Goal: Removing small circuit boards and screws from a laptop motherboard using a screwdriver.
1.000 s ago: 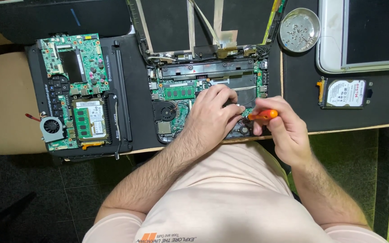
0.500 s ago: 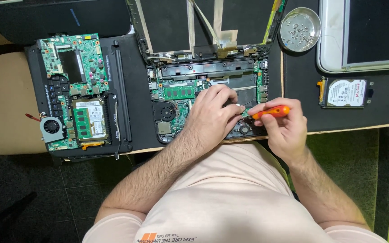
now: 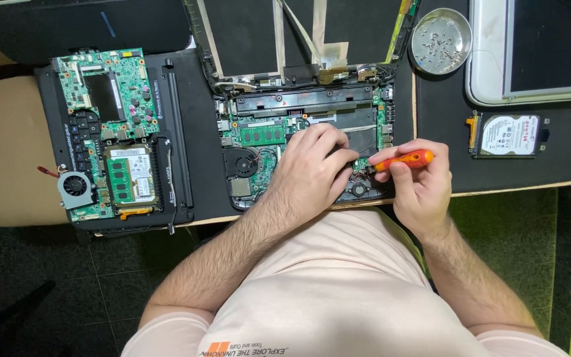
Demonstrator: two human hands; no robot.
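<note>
The right hand (image 3: 421,188) pinches a slim screwdriver (image 3: 404,159) with a glossy orange plastic handle, fingers closed round it. Its long axis lies nearly level, tip pointing left and slightly down into the opened laptop base (image 3: 305,142), a green circuit board in a black shell. The left hand (image 3: 312,172) rests flat on that board, fingers loosely curled, holding nothing. A round metal dish (image 3: 441,41) of screws sits on the dark surface (image 3: 444,119).

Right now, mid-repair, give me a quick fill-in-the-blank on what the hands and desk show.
1. The right hand holds a screwdriver with an ____ handle.
2. The left hand rests on the opened ____.
3. The loose screws lie in a round metal ____ at the top of the desk.
4. The hard drive lies to the ____ of the right hand.

Missing words: orange; laptop; dish; right
</note>
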